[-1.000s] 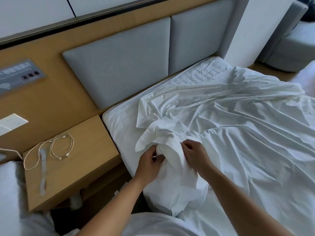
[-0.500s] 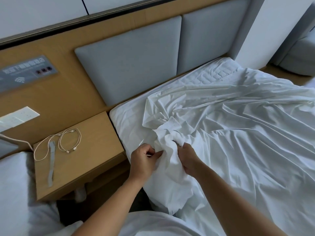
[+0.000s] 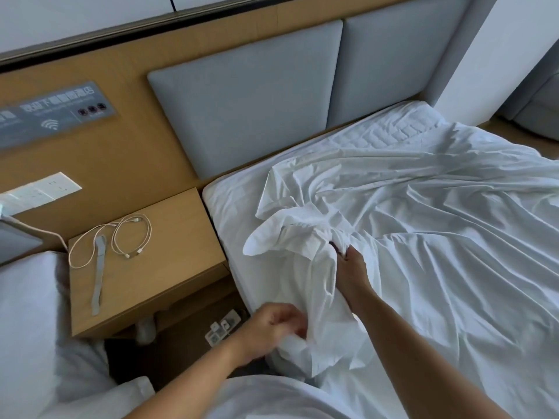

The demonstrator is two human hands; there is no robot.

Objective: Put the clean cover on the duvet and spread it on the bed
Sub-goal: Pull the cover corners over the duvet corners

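A white duvet cover (image 3: 423,237) lies crumpled over most of the bed (image 3: 230,207), bunched into a corner near the bed's left edge. My right hand (image 3: 351,267) grips that bunched corner, its fingertips buried in the folds. My left hand (image 3: 272,328) is lower down by the bed's side, blurred, with curled fingers pinching the hanging end of the same white fabric. The quilted mattress top (image 3: 390,134) shows near the headboard. I cannot tell cover from duvet inside the bunch.
A wooden nightstand (image 3: 169,267) with a coiled white cable (image 3: 121,237) and a grey strap (image 3: 98,276) stands left of the bed. A power strip (image 3: 222,326) lies on the floor below it. Grey headboard pads (image 3: 242,110) are behind; another white bed (image 3: 30,328) is at far left.
My left hand has dropped from the bunched corner down to the hanging end near the bed's side. My right hand stays gripping the bunch. The view has shifted right.
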